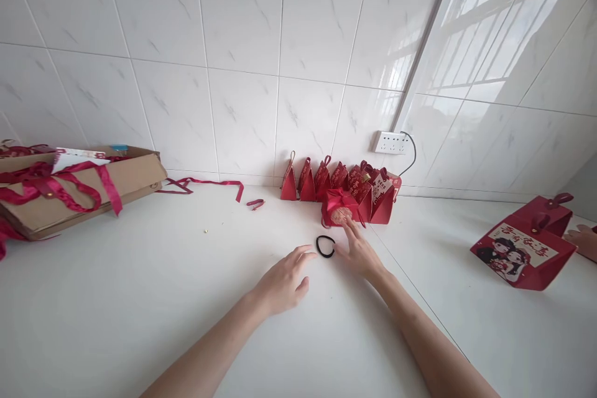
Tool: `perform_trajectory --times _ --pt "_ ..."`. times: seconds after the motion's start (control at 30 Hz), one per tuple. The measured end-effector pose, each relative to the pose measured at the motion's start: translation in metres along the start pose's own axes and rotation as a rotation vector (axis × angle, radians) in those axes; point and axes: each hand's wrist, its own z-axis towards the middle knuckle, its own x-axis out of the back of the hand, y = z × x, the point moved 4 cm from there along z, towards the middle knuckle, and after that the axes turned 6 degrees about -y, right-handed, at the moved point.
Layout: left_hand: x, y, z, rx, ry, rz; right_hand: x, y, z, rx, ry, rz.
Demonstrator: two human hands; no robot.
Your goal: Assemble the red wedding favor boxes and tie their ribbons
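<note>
My right hand [358, 249] reaches forward with its fingers spread, the fingertips at the front of a small red gift box [339, 200] with a ribbon on top and a round pale label. Whether they press on it I cannot tell. Left of it, my left hand [285, 278] hovers over the white table, fingers apart and holding nothing. Between the two hands lies a black hair tie [325, 246]. Behind the box stands a row of red triangular gift boxes [306, 181] with loop handles, close to the tiled wall.
A cardboard box [84, 193] with dark red ribbons spilling out sits at the left. A loose ribbon [209, 183] and a small ribbon loop [255, 203] lie nearby. At the right are larger red gift boxes [525, 245] beside another person's hand [583, 241]. A power strip [390, 142] is on the wall.
</note>
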Motion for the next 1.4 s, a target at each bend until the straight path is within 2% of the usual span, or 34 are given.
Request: perform_trajectory --times 0.1,0.17,0.33,0.5,0.73,0.8,0.9,1.0,1.07,1.17,1.23,1.27,1.33,1.4 --pt "-0.001 0.000 0.000 0.018 -0.035 0.029 -0.008 -0.004 -0.003 0.013 -0.179 0.047" --pt "-0.001 0.000 0.000 0.017 -0.038 0.024 -0.010 -0.007 -0.006 0.024 -0.223 0.070" --pt "-0.001 -0.001 0.001 0.010 -0.027 -0.012 -0.009 -0.011 -0.009 0.063 -0.230 0.105" --pt "-0.005 0.002 0.002 0.056 -0.104 0.018 -0.013 -0.007 -0.010 0.160 -0.229 0.133" --pt "-0.008 0.004 0.003 0.106 -0.169 0.028 -0.032 0.013 -0.009 0.323 -0.085 0.116" --pt "-0.009 0.005 0.002 0.111 -0.176 0.012 -0.034 0.006 -0.013 0.381 -0.118 0.133" --pt "-0.009 0.004 0.002 0.137 -0.167 -0.026 -0.032 -0.017 -0.023 0.447 -0.247 0.209" --pt "-0.010 0.002 0.002 0.152 -0.150 -0.065 -0.026 -0.042 -0.034 0.472 -0.368 0.285" --pt "-0.010 0.002 0.002 0.139 -0.141 -0.076 -0.020 -0.051 -0.038 0.472 -0.394 0.315" --pt "-0.007 0.005 0.003 0.104 -0.126 -0.064 -0.013 -0.048 -0.032 0.429 -0.315 0.345" --pt "-0.002 0.007 0.002 0.088 -0.101 -0.047 -0.008 -0.034 -0.021 0.343 -0.166 0.375" --pt "0.000 0.007 0.002 0.086 -0.093 -0.038 -0.005 -0.023 -0.014 0.269 -0.076 0.391" --pt "0.002 0.007 0.002 0.090 -0.100 -0.012 0.000 0.005 0.001 0.030 0.139 0.442" --pt "0.001 0.007 0.002 0.075 -0.117 0.014 0.005 0.029 0.014 -0.130 0.253 0.431"
